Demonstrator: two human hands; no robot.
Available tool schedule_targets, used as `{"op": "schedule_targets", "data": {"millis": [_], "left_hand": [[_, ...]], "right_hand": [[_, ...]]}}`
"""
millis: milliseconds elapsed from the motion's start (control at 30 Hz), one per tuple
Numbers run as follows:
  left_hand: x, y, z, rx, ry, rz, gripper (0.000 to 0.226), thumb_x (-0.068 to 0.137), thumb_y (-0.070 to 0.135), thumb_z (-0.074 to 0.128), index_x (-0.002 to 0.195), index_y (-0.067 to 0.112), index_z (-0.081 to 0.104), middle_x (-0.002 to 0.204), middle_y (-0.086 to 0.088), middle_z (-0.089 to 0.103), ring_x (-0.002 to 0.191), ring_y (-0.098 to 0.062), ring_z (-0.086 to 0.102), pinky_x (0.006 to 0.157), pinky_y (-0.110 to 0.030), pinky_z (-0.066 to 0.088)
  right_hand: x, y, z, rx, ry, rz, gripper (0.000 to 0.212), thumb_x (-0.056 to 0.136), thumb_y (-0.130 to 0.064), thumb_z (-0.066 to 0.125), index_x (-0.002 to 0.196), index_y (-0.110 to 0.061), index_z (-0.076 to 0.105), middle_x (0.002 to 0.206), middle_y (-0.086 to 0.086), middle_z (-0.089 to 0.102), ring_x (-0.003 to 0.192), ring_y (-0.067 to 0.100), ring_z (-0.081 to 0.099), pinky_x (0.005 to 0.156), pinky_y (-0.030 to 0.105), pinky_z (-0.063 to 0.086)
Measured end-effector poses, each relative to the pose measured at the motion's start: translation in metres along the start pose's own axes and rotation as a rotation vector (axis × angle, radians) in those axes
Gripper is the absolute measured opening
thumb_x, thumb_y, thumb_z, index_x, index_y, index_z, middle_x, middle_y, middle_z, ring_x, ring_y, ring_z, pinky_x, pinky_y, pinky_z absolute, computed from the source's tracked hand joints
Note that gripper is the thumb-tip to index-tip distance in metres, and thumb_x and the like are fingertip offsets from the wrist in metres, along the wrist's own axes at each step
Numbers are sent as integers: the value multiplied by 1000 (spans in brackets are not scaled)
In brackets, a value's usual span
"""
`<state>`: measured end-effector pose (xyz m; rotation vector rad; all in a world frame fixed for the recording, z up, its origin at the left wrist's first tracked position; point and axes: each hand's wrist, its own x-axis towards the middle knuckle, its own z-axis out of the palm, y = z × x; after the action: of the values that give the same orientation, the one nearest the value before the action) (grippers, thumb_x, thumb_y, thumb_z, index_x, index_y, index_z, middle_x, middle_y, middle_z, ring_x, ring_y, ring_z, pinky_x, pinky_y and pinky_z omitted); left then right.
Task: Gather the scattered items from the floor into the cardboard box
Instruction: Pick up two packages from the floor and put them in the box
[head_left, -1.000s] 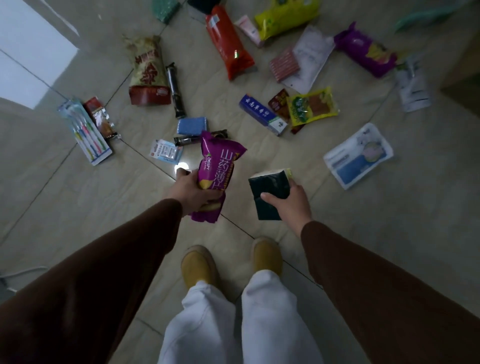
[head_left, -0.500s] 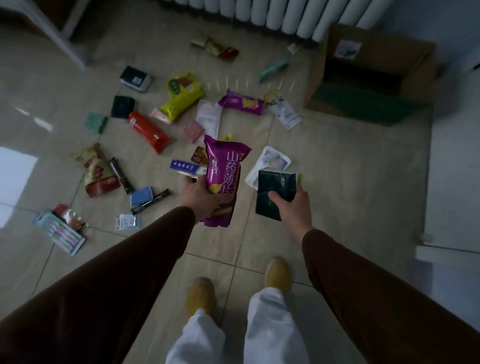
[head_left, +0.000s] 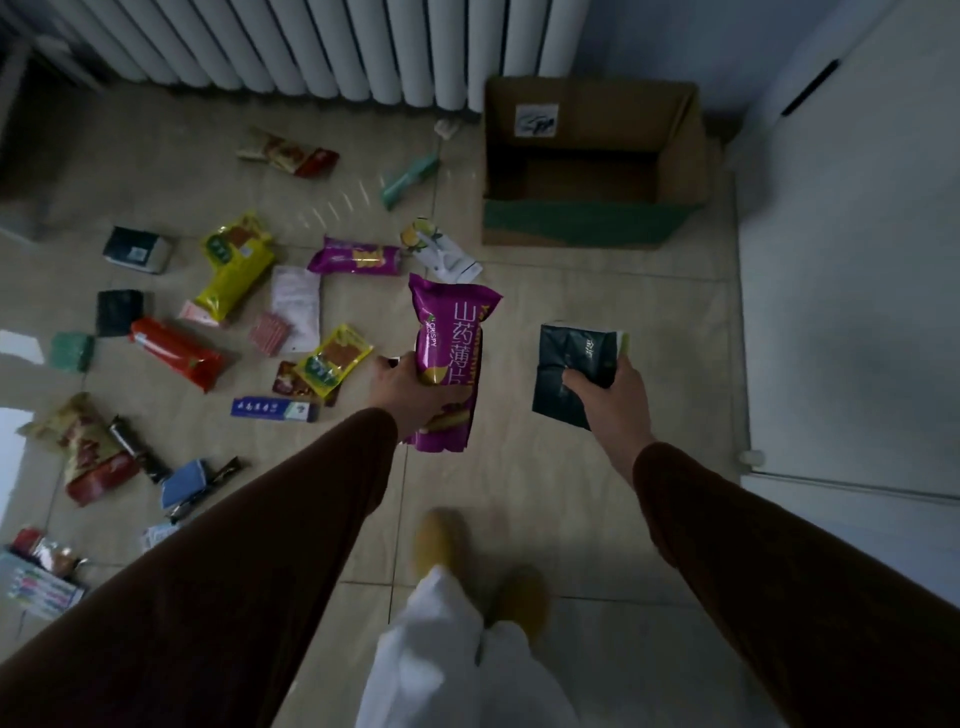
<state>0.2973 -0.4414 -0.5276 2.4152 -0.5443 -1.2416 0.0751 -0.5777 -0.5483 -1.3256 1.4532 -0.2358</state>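
My left hand (head_left: 410, 389) grips a purple snack bag (head_left: 451, 343) held upright above the floor. My right hand (head_left: 608, 395) holds a dark green packet (head_left: 571, 364). The open cardboard box (head_left: 592, 223) with a green band on its near wall stands on the floor ahead and to the right, apart from both hands; its inside looks bare. Scattered items lie on the tiles to the left: a yellow bag (head_left: 234, 265), a red packet (head_left: 174, 353), a second purple packet (head_left: 356, 257), a blue toothpaste box (head_left: 274, 410).
A white radiator (head_left: 311, 52) runs along the far wall. A white cabinet (head_left: 857, 260) stands to the right of the box. More packets, a toothbrush pack (head_left: 36, 592) and a blue sponge (head_left: 182, 486) lie at the left. My feet (head_left: 441, 540) stand on the tiles below.
The view has swung up and right, so the cardboard box now lies closer ahead. Both hands keep their items and have spread further apart.
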Motion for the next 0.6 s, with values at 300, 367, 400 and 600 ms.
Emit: {"op": "schedule_targets", "data": {"millis": [300,367,400,600], "left_hand": [[76,104,1,41,-51,0,85,69,56,81,138,20,48,125,-7,37,112,-28,49,104,-43,46],[88,122,2,59,-62,-5,83,69,57,81,137,20,49,122,-6,37,113,-29,50,102,-43,46],[96,133,3,63,-72,-7,83,69,57,81,136,20,49,121,-5,36,112,-29,50,102,-43,47],[158,204,12,87,-64,-13,87,66,60,81,137,21,49,126,-8,38,117,-30,48,106,-44,45]], "right_hand": [[105,-48,-45,-122,72,-20,77,64,-69,71,130,-33,55,120,-4,64,106,17,67,91,43,60],[126,-52,-51,-128,96,-21,75,64,-71,71,127,-33,55,116,-5,65,105,18,67,89,44,61],[137,-55,-55,-128,102,-26,74,64,-70,71,126,-33,56,116,-5,65,104,18,67,88,44,61],[205,-88,-83,-123,66,-9,85,61,-68,68,132,-23,56,121,1,65,110,21,65,95,45,58]]}}
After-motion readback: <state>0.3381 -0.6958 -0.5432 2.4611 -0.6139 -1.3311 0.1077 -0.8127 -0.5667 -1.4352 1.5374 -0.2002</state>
